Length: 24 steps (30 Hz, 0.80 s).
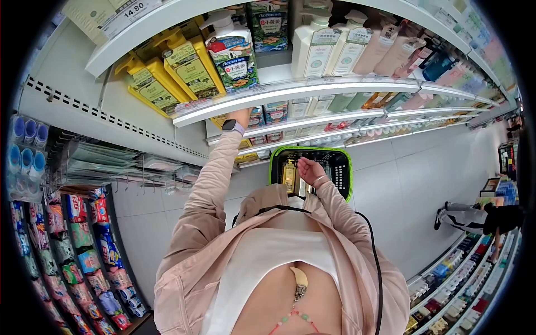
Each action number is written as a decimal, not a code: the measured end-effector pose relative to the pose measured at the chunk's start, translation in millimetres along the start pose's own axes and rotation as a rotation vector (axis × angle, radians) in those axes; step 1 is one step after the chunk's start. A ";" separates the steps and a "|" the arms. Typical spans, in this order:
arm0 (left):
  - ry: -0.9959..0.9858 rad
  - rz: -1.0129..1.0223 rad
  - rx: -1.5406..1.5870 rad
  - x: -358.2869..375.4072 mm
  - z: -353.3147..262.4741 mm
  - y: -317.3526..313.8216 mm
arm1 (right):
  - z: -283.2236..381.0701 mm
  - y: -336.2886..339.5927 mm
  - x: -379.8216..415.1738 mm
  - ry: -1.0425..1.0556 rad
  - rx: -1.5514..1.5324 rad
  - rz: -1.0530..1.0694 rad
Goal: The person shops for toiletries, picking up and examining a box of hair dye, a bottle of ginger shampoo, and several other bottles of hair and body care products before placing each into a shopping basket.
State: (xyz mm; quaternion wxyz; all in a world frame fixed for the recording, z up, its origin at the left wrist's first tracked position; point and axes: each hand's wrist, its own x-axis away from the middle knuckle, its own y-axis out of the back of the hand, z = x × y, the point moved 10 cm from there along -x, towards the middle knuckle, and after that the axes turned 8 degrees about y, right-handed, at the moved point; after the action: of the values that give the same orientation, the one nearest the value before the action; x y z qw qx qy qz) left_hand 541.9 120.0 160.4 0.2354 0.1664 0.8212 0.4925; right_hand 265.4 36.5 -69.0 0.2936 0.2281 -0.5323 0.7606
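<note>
My left hand reaches in under the front edge of the upper shelf, beside yellow packs on the shelf below. Its fingers are hidden by the shelf edge. Over the black basket with a green rim is my right hand, its fingers curled and close together; whether they hold anything is too small to tell. A yellow pump bottle lies in the basket, left of my right hand.
Yellow pump bottles, a white pump bottle and pale bottles line the upper shelf. Hanging packets are at the left. Another person is at the far right beside low shelves.
</note>
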 end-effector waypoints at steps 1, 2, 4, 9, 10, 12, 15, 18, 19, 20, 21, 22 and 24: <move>0.003 -0.002 0.001 -1.1 2.6 -0.4 | -1.0 -1.6 0.7 -0.001 0.004 0.001; -0.007 -0.004 0.011 -2.7 3.4 -1.0 | -2.1 0.0 1.5 -0.003 0.001 -0.029; -0.017 -0.010 0.023 -3.3 5.2 -3.0 | -3.0 -0.3 5.0 -0.002 0.002 -0.057; 0.082 -0.025 0.011 -11.3 14.7 -4.4 | -8.8 8.6 8.6 -0.006 0.008 -0.077; 0.080 -0.036 0.069 -8.7 12.8 0.7 | -9.6 12.5 8.2 0.008 0.021 -0.097; 0.003 0.008 0.110 -3.2 8.1 1.3 | -9.2 12.7 13.0 0.031 0.027 -0.118; -0.005 0.259 0.231 18.5 3.0 -3.5 | -12.0 24.8 16.4 0.068 0.083 -0.167; -0.120 -0.241 0.257 71.9 -10.7 46.4 | -16.4 73.4 2.9 0.089 0.399 -0.263; -0.125 -0.298 0.290 95.2 -14.1 54.4 | -15.2 82.3 10.2 0.072 0.568 -0.313; -0.091 -0.215 0.320 118.1 -7.0 33.9 | -24.0 109.6 0.5 0.035 0.657 -0.307; -0.056 -0.130 0.349 142.0 8.2 4.9 | -37.0 154.2 -18.9 -0.005 0.746 -0.299; -0.028 0.166 0.431 163.7 22.7 -38.4 | -37.7 195.0 -43.3 0.078 1.295 -0.128; 0.092 0.756 0.457 216.7 67.6 -130.9 | -49.3 191.0 -25.4 -0.024 1.884 0.041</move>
State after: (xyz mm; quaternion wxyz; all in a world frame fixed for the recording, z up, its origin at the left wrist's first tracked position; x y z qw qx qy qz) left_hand 393.0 218.8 -31.3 -0.0407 0.4806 0.8002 0.3565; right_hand 150.4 28.0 -231.0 -0.0307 0.3702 0.2951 0.8803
